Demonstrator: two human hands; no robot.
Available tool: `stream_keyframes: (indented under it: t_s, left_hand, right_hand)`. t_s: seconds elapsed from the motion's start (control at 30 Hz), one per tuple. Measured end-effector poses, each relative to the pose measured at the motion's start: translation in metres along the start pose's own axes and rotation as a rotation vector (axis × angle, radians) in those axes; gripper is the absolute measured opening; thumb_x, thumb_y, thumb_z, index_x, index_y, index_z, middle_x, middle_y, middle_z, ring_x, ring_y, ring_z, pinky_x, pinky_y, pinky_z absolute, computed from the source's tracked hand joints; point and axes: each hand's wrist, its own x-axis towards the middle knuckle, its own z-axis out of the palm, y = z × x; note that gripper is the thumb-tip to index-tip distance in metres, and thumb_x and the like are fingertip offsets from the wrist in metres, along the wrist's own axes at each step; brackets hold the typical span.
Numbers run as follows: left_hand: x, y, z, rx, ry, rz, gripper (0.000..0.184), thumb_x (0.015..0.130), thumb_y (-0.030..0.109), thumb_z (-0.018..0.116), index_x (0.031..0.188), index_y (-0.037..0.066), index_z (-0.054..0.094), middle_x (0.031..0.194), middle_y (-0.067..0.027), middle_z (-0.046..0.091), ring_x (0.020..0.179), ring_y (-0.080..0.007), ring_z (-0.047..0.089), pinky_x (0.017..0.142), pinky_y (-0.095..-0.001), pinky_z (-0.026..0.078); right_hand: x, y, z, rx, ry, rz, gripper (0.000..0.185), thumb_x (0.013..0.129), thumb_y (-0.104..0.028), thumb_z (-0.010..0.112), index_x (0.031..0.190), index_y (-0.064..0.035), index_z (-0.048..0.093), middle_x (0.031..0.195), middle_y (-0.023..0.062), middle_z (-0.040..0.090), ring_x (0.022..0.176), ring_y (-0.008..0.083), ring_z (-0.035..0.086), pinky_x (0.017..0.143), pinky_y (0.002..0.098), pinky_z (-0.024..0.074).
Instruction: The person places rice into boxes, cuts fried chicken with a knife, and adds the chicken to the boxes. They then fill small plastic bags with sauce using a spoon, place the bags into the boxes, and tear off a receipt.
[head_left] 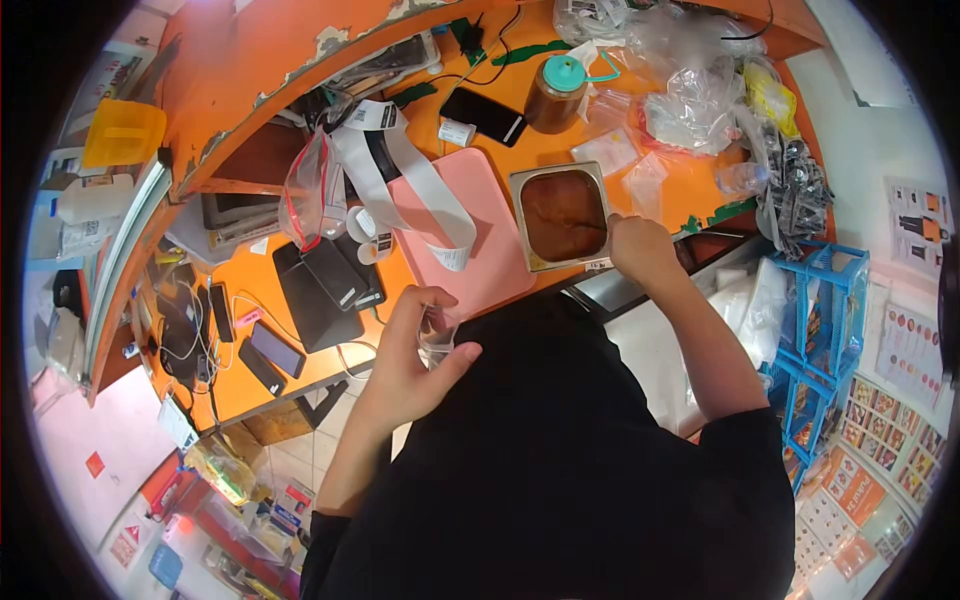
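In my left hand (405, 375) is a small clear plastic cup (437, 332), held between curled fingers and thumb in front of the pink tray (480, 185). My right hand (642, 250) is closed at the right rim of a square metal pan (516, 225). Reddish-brown sauce (555, 205) fills much of the pan. A thin dark utensil handle (590, 228) runs from my right fingers into the sauce; its far end is hidden there, so its kind cannot be made out.
Behind the pan stand a brown bottle with a teal lid (565, 75) and a phone (483, 115). A looped label strip (455, 225) lies over the tray. Plastic bags (695, 110) crowd the back right. Phones (275, 350) and cables lie left. Blue racks (820, 320) stand right.
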Motion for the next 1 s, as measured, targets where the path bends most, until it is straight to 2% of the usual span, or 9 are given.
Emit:
stream_keyframes:
  t_s: [0.07,0.17,0.3,0.37,0.47,0.6,0.67,0.8,1.0]
  left_hand:
    - [0.004,0.001,-0.001,0.102,0.005,0.044,0.060,0.084,0.014,0.084,0.126,0.002,0.044,0.100,-0.0077,0.052,0.088,-0.0172,0.053,0.083,-0.0322,0.047]
    - [0.007,-0.001,0.001,0.053,0.052,-0.043,0.061,0.084,0.013,0.083,0.126,0.000,0.041,0.099,-0.0100,0.052,0.089,-0.0189,0.054,0.082,-0.0339,0.048]
    - [0.007,-0.021,0.004,0.137,0.075,-0.011,0.060,0.084,0.014,0.084,0.123,-0.001,0.041,0.099,-0.0119,0.052,0.090,-0.0222,0.055,0.082,-0.0359,0.048]
    - [0.008,-0.019,0.000,0.186,0.056,-0.058,0.056,0.085,0.016,0.083,0.120,-0.002,0.043,0.102,-0.0147,0.054,0.094,-0.0249,0.057,0.085,-0.0370,0.049]
    - [0.008,-0.028,0.001,0.209,0.096,0.028,0.047,0.088,0.011,0.079,0.119,0.002,0.045,0.102,-0.0083,0.052,0.094,-0.0197,0.051,0.087,-0.0358,0.046]
    - [0.011,-0.037,0.006,0.189,0.033,0.027,0.049,0.091,0.012,0.077,0.127,0.001,0.045,0.104,-0.0088,0.054,0.095,-0.0198,0.053,0.089,-0.0362,0.046]
    - [0.013,-0.037,0.008,0.175,0.007,0.015,0.052,0.093,0.015,0.077,0.130,0.001,0.045,0.108,-0.0099,0.055,0.098,-0.0197,0.054,0.094,-0.0363,0.046]
    - [0.011,-0.037,0.011,0.164,0.002,-0.001,0.052,0.093,0.017,0.077,0.130,0.001,0.044,0.111,-0.0106,0.056,0.102,-0.0198,0.055,0.096,-0.0366,0.046]
    - [0.006,-0.043,0.022,0.186,0.036,-0.009,0.058,0.095,0.019,0.075,0.133,-0.003,0.037,0.111,-0.0148,0.056,0.103,-0.0235,0.057,0.094,-0.0392,0.047]
  right_hand:
    - [0.008,0.000,0.016,0.058,0.115,0.040,0.025,0.094,-0.016,0.051,0.105,-0.0027,0.069,0.100,0.0204,0.074,0.094,0.0378,0.073,0.080,0.0487,0.0584]
    - [0.015,-0.009,0.030,0.061,0.170,0.001,0.025,0.093,-0.015,0.052,0.106,-0.0023,0.068,0.100,0.0196,0.073,0.093,0.0376,0.073,0.080,0.0491,0.0585]
    - [0.010,-0.018,0.038,0.133,0.137,-0.039,0.023,0.093,-0.016,0.053,0.105,-0.0027,0.068,0.099,0.0194,0.073,0.093,0.0370,0.073,0.079,0.0494,0.0585]
    - [0.000,-0.014,0.044,0.164,0.182,-0.028,0.019,0.094,-0.018,0.054,0.096,-0.0043,0.067,0.088,0.0196,0.072,0.084,0.0405,0.072,0.075,0.0524,0.0572]
    - [-0.007,-0.010,0.047,0.175,0.167,0.099,0.020,0.095,-0.020,0.054,0.094,-0.0038,0.066,0.086,0.0199,0.072,0.082,0.0412,0.071,0.074,0.0528,0.0567]
    - [0.001,-0.021,0.055,0.262,0.217,0.134,0.021,0.093,-0.017,0.053,0.099,-0.0048,0.069,0.089,0.0192,0.073,0.086,0.0398,0.073,0.077,0.0513,0.0582]
    - [0.003,-0.029,0.057,0.302,0.284,0.008,0.022,0.093,-0.018,0.053,0.097,-0.0042,0.069,0.091,0.0208,0.073,0.087,0.0408,0.072,0.078,0.0515,0.0579]
    - [-0.005,-0.023,0.047,0.276,0.152,0.123,0.025,0.095,-0.021,0.052,0.101,-0.0041,0.070,0.097,0.0217,0.073,0.093,0.0399,0.072,0.081,0.0521,0.0570]
    - [0.001,-0.040,0.035,0.299,0.153,0.148,0.027,0.097,-0.025,0.052,0.100,-0.0052,0.071,0.100,0.0218,0.074,0.094,0.0390,0.072,0.081,0.0511,0.0572]
